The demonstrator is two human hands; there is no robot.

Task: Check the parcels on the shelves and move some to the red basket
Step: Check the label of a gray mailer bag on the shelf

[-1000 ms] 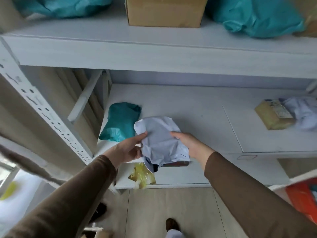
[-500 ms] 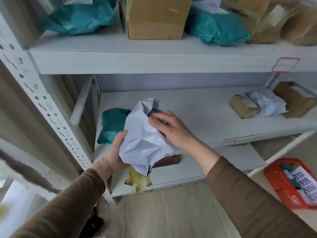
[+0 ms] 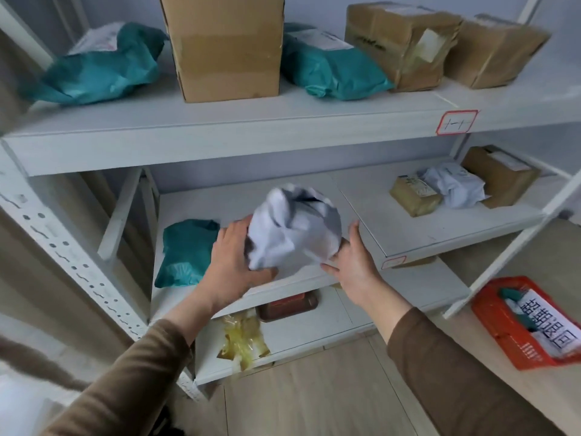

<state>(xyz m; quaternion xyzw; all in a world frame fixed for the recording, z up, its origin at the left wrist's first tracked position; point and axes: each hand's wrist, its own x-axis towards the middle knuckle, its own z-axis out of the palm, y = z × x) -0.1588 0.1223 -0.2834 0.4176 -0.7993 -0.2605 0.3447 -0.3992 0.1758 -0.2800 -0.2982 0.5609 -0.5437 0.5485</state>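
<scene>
Wood flooring fills the bottom centre of the frame, open room for your feet. At centre, both of your hands cup the white parcel over the front edge of the middle shelf: the left hand grips its left side and underside, the right hand presses its lower right with fairly straight fingers. Turn it slowly until a label shows; none is visible now. Should it belong in the red basket at lower right, carry it rightward past the slanted white brace. Left of your hands lies a teal parcel. Boxes crowd the top shelf.
</scene>
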